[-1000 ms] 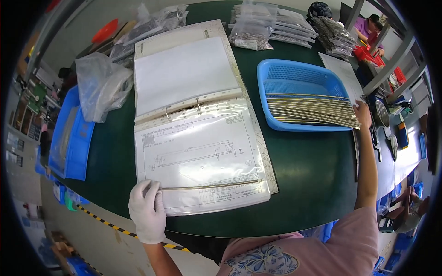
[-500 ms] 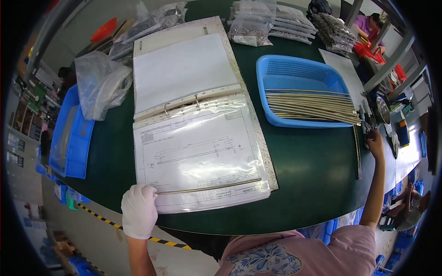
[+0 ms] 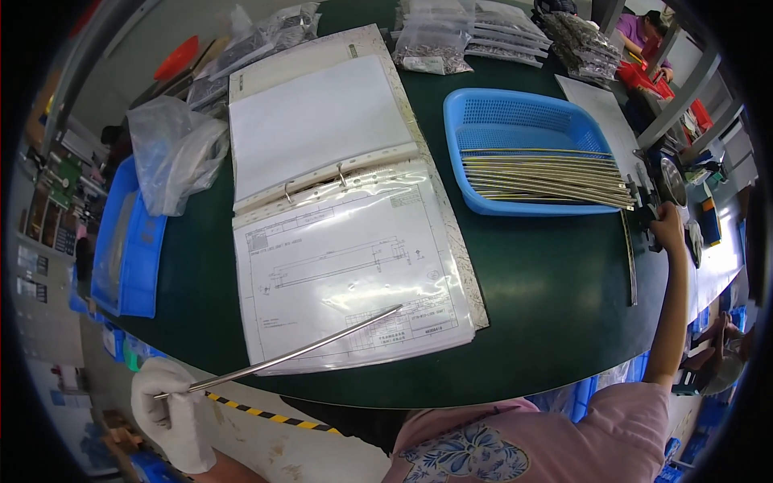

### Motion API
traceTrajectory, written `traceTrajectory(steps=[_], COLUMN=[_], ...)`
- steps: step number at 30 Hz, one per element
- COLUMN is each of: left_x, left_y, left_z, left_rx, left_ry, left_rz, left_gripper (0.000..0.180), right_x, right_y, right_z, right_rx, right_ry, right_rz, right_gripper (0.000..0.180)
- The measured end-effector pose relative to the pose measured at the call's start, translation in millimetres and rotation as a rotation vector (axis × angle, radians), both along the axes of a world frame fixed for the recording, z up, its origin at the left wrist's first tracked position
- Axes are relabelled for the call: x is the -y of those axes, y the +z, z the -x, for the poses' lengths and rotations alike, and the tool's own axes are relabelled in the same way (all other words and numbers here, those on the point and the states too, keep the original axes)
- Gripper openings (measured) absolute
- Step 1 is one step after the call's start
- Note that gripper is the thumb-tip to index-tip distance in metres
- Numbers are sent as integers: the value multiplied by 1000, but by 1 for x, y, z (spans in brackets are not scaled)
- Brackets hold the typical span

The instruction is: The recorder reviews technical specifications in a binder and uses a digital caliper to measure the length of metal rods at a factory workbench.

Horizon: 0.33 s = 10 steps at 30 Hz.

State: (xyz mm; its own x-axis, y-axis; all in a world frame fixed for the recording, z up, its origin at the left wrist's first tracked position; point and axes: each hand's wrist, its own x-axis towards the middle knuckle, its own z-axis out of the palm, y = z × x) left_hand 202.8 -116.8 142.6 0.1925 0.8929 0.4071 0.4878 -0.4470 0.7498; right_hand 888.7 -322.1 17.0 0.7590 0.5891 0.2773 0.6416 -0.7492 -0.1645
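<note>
A thin metal rod (image 3: 278, 362) lies on a slant, one end pinched in the left hand (image 3: 169, 410) below the near edge of the surface, the other end reaching up over the lower part of the open binder (image 3: 338, 209). The left hand wears a white glove; its fingers (image 3: 165, 394) are curled together around the rod's near end, with the hand held off the surface, over the floor strip with yellow and black hazard tape (image 3: 266, 414).

The right hand (image 3: 667, 227) is bare, the arm stretched far out to the right edge of the surface. It touches the top of a single flat metal strip (image 3: 629, 258) that lies along that edge; whether the fingers pinch it or only rest on it cannot be told.

Just beyond the right hand, a blue basket (image 3: 523, 121) holds a bundle of long metal strips (image 3: 547, 181) laid side by side. The binder shows a drawing in a clear sleeve on its near page and a blank sheet on the far one.

The dark green surface (image 3: 547, 314) is bare between binder, basket and near edge, the widest open room. To the left, a crumpled clear plastic bag (image 3: 173, 153) and a blue bin (image 3: 129, 241) crowd the rim. Packed bags (image 3: 451, 32) line the far side.
</note>
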Motion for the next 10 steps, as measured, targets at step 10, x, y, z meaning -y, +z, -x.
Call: traceTrajectory(steps=[10], left_x=[-24], left_y=[54], left_z=[-57], left_rx=[16], left_ry=[-311], left_rz=[14], left_gripper=[27], right_x=[-24], right_y=[-6], right_z=[23], right_rx=[-367], right_ry=[-293], right_rz=[-60], right_gripper=[33])
